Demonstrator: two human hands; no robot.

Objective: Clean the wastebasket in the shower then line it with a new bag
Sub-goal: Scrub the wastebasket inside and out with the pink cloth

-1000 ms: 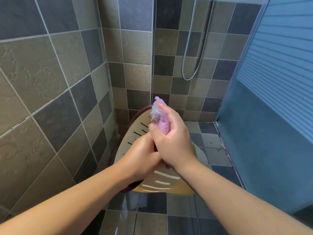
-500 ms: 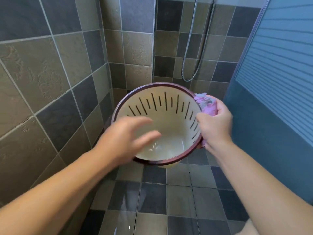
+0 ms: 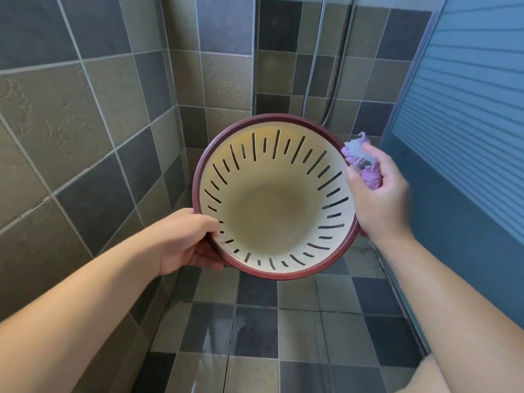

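Note:
The wastebasket (image 3: 272,217) is cream inside with dark slots and a maroon rim. It is held up in the air with its mouth turned toward me, so I look straight down to its bottom. My left hand (image 3: 184,242) grips the rim at the lower left, thumb inside and fingers behind. My right hand (image 3: 377,194) is at the right rim and holds a bunched pink and pale blue cloth (image 3: 361,160). Whether that hand also touches the rim I cannot tell.
Tiled walls close in on the left and at the back, and a shower hose (image 3: 330,80) hangs down the back wall. A blue ribbed panel (image 3: 467,114) stands on the right. The tiled floor (image 3: 255,336) below looks wet.
The basket turned from bottom-up to mouth facing me and rose closer. My left hand reached across and took the lower left rim. My right hand moved with the cloth to the right rim.

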